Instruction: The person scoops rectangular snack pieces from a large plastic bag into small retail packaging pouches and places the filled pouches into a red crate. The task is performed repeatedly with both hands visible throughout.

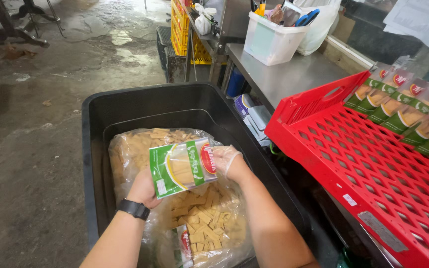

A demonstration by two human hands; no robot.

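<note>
Now green pouch [182,167] between left hand [144,188] and right hand [227,159].

Beside the black plastic tub [91,149]: a red lattice plastic crate [368,164], green-and-clear snack pouches with red ovals [403,106]; inside it, tan biscuit sticks [204,213].

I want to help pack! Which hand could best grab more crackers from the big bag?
Probably the right hand: gloved, its fingers sit at the pack's mouth above the crackers. The left hand grips the pack's bottom, steadying it.
</note>
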